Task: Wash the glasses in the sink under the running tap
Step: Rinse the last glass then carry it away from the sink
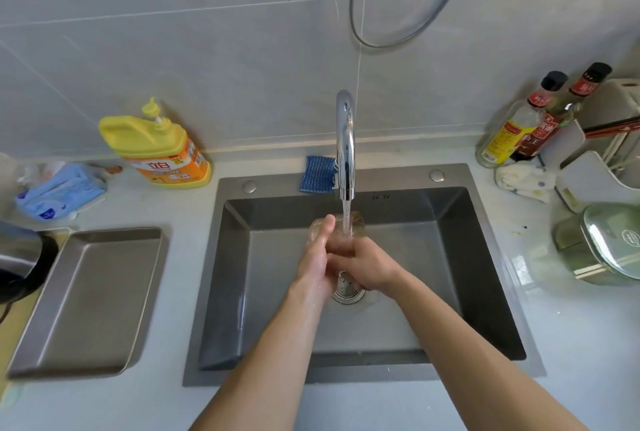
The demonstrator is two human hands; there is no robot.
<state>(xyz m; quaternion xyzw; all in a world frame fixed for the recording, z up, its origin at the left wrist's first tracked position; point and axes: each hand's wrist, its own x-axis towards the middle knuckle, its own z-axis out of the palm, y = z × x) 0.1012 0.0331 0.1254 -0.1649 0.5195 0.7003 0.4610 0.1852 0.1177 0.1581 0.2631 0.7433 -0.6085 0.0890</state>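
Clear glass (358,224): smooth, see-through and wet, hard to outline; it is held over the middle of the sink (450,257), under the tap's spout and above the drain strainer (346,287).
Left hand (313,262): wraps the glass from 9 o'clock, thumb tip up along its wall.
Right hand (370,269): comes in from 4 o'clock, fingers curled against the near part of the glass; I cannot tell whether they reach inside.
Tap (345,139): polished chrome arch at 12 o'clock of the basin, with a thin stream (346,221) falling straight onto the glass.
Step in hand: rinsing and rubbing one glass under the flow, by my reading; no other glass shows in the basin.
Next move: probably turning the slick glass so water reaches every side, which calls for a firm grip.
Sink: dark matte metal, square-cornered, with sloping walls.
Tray (90,292): shallow brushed-steel rectangle on the worktop (571,344) at 9 o'clock, a likely place to set it down.
Detergent bottle (162,153): yellow-and-orange plastic pump bottle at 10 o'clock.
Scouring pad (317,174): blue woven square on the rim, just left of the tap.
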